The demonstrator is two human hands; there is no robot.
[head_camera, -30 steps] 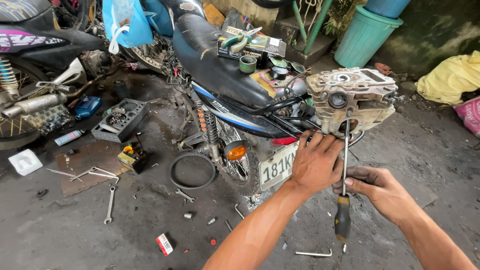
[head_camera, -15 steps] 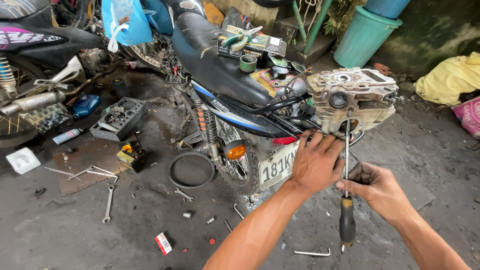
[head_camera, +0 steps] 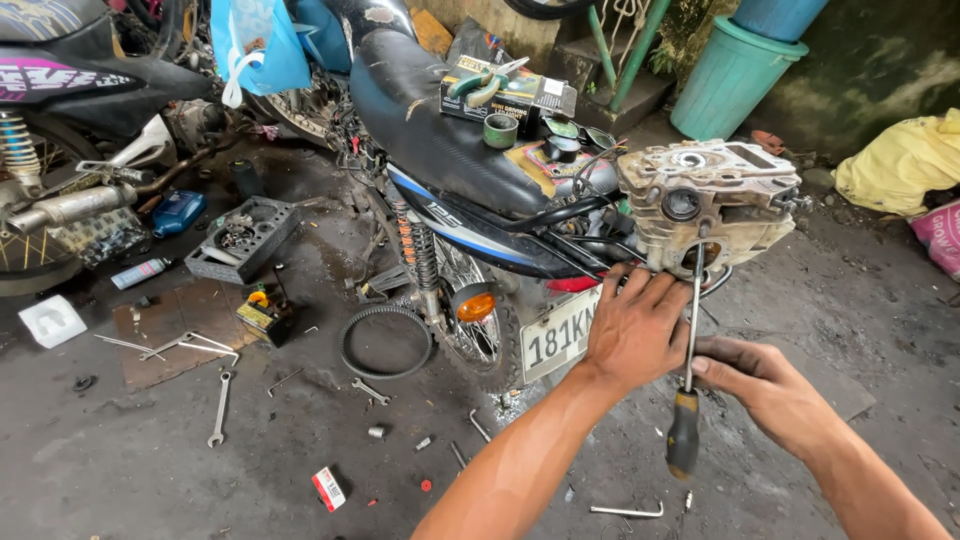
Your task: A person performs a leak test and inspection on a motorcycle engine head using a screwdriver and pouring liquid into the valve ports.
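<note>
where the seat ends, white rectangular plate (head_camera: 557,336) beside left hand (head_camera: 637,325)

A motorcycle (head_camera: 450,170) fills the frame's upper centre, an engine part (head_camera: 712,200) at its right. A belt ring (head_camera: 385,341) lies lower left on the floor (head_camera: 150,470), a wrench (head_camera: 219,407) farther left.

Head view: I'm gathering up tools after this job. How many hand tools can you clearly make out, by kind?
Screwdriver, held by the right hand: 1
Wrenches: 2
Pliers: 1
Allen key: 1
Total: 5
</note>
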